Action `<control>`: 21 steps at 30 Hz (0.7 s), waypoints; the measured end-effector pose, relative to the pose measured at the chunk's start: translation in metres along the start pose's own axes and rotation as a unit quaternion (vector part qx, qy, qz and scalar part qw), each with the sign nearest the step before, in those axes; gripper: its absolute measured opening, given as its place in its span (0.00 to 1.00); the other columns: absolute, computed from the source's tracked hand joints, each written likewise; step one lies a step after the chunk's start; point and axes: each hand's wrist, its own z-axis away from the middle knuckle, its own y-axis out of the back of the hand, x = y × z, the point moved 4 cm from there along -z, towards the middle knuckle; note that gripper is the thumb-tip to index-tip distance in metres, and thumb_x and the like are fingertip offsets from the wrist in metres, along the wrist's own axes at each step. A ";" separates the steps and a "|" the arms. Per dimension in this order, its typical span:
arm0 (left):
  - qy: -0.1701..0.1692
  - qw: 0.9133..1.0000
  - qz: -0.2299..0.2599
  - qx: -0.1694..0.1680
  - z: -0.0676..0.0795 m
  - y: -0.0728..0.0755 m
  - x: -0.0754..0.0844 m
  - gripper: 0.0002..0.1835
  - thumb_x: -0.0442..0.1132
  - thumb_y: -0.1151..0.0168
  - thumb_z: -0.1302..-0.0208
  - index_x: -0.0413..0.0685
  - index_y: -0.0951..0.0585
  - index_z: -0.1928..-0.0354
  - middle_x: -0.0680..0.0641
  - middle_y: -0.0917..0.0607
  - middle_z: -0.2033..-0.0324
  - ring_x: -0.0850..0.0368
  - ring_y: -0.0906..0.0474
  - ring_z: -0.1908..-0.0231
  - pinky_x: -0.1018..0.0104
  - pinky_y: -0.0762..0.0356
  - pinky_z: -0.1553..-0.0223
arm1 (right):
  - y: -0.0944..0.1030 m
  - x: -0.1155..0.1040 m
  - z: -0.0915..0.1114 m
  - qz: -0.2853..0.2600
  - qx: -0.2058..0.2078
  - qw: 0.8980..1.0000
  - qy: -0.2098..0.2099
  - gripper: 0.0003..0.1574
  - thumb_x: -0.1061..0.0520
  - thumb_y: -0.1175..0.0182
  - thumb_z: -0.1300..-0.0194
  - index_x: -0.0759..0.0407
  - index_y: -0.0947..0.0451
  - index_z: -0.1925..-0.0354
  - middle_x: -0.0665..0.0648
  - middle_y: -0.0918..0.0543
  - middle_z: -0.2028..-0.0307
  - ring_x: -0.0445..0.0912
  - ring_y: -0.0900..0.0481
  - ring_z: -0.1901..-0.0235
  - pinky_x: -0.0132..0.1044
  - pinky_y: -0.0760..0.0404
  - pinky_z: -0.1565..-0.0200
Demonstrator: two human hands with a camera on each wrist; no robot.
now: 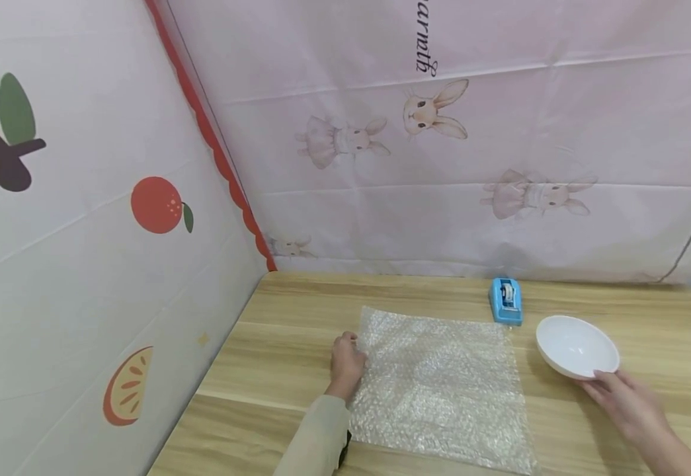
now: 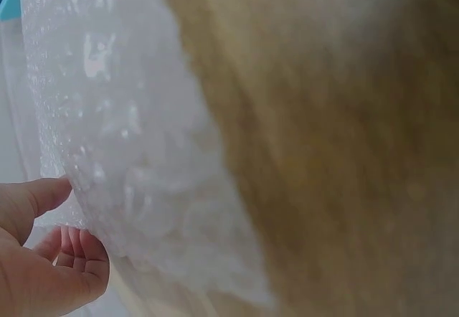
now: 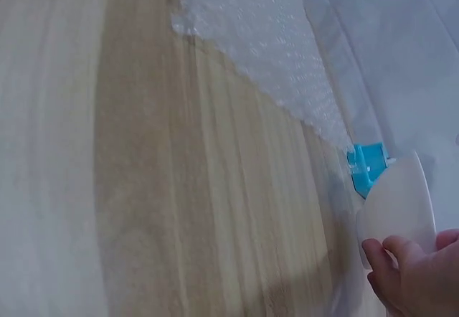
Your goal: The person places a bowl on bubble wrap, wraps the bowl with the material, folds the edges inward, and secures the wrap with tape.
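A sheet of clear bubble wrap [image 1: 440, 383] lies flat on the wooden table in the head view. My left hand [image 1: 347, 360] is at its left edge. Seen from the left wrist, that hand [image 2: 54, 252] has its fingers curled and its thumb at the edge of the bubble wrap [image 2: 136, 138]. To the right, my right hand [image 1: 627, 403] grips a white bowl [image 1: 577, 347] by its near rim, thumb on top. The right wrist view shows the bowl [image 3: 398, 209] tilted, with the fingers [image 3: 387, 252] against its outside.
A blue tape dispenser [image 1: 506, 302] stands at the back, just beyond the bubble wrap's far right corner. Behind the wooden table [image 1: 297, 297] hangs a pink cloth with rabbits [image 1: 440, 218]. A white cloth with fruit prints [image 1: 113, 284] borders the left side.
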 end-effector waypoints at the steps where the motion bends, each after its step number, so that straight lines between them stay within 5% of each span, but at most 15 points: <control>1: -0.001 1.000 0.002 0.000 0.000 0.000 0.000 0.21 0.23 0.39 0.55 0.34 0.24 0.54 0.40 0.22 0.64 0.48 0.23 0.63 0.59 0.20 0.62 | -0.001 0.002 0.000 -0.001 -0.008 1.000 0.003 0.47 0.62 0.60 0.29 0.70 0.88 0.39 0.91 0.46 0.47 0.26 0.22 0.68 0.22 0.23 0.53; 3: -0.001 1.000 0.006 0.000 -0.001 0.000 0.000 0.21 0.22 0.39 0.55 0.35 0.24 0.54 0.40 0.22 0.65 0.48 0.23 0.64 0.59 0.20 0.63 | -0.004 0.005 0.001 -0.001 -0.021 1.000 0.010 0.47 0.63 0.59 0.30 0.72 0.87 0.39 0.68 0.20 0.66 0.28 0.21 0.68 0.24 0.21 0.55; 4: -0.001 1.000 0.007 -0.001 -0.001 0.000 0.000 0.21 0.22 0.39 0.55 0.35 0.24 0.54 0.40 0.22 0.65 0.48 0.23 0.64 0.59 0.21 0.63 | -0.005 0.007 0.002 0.002 -0.025 1.000 0.014 0.47 0.64 0.59 0.30 0.73 0.86 0.39 0.56 0.19 0.70 0.29 0.21 0.68 0.25 0.20 0.55; 5: -0.001 1.000 0.009 -0.001 -0.001 -0.001 0.000 0.21 0.22 0.39 0.55 0.35 0.24 0.54 0.40 0.22 0.65 0.48 0.23 0.64 0.59 0.21 0.63 | -0.007 0.008 0.002 0.004 -0.026 1.000 0.014 0.47 0.64 0.58 0.30 0.73 0.86 0.39 0.56 0.20 0.71 0.29 0.20 0.68 0.25 0.20 0.55; 6: -0.001 1.000 0.011 -0.002 -0.001 -0.001 -0.001 0.21 0.22 0.40 0.55 0.34 0.24 0.54 0.40 0.22 0.65 0.48 0.24 0.64 0.59 0.21 0.63 | -0.009 0.009 0.003 0.008 -0.030 0.999 0.011 0.47 0.63 0.58 0.29 0.72 0.87 0.39 0.69 0.21 0.65 0.28 0.21 0.67 0.25 0.21 0.55; 8: -0.004 1.000 0.012 -0.002 -0.002 0.000 -0.001 0.20 0.22 0.40 0.55 0.34 0.24 0.55 0.40 0.22 0.65 0.49 0.24 0.65 0.59 0.21 0.64 | -0.014 0.011 0.004 0.025 -0.030 0.999 0.010 0.46 0.61 0.60 0.29 0.71 0.87 0.38 0.89 0.43 0.47 0.27 0.22 0.66 0.24 0.22 0.54; 11: -0.003 1.000 0.010 -0.001 -0.002 0.000 -0.001 0.20 0.22 0.39 0.55 0.34 0.24 0.55 0.40 0.23 0.66 0.49 0.24 0.65 0.59 0.21 0.64 | -0.022 0.014 0.006 0.040 -0.032 0.999 0.003 0.45 0.60 0.62 0.28 0.70 0.88 0.38 0.74 0.78 0.35 0.25 0.24 0.65 0.22 0.24 0.52; 17: 0.002 1.000 0.010 -0.004 -0.003 -0.001 -0.001 0.20 0.23 0.38 0.54 0.36 0.24 0.55 0.40 0.22 0.66 0.49 0.24 0.65 0.59 0.21 0.64 | -0.031 0.016 0.010 0.040 -0.033 0.999 -0.012 0.45 0.61 0.62 0.29 0.71 0.85 0.37 0.73 0.77 0.34 0.27 0.22 0.65 0.24 0.24 0.49; 21: -0.001 1.000 0.012 -0.003 -0.002 -0.001 -0.002 0.19 0.22 0.39 0.54 0.36 0.24 0.56 0.40 0.22 0.65 0.48 0.23 0.64 0.58 0.21 0.64 | -0.034 0.017 0.011 0.052 -0.034 0.998 -0.009 0.46 0.62 0.58 0.30 0.74 0.82 0.36 0.80 0.63 0.36 0.30 0.20 0.64 0.27 0.23 0.49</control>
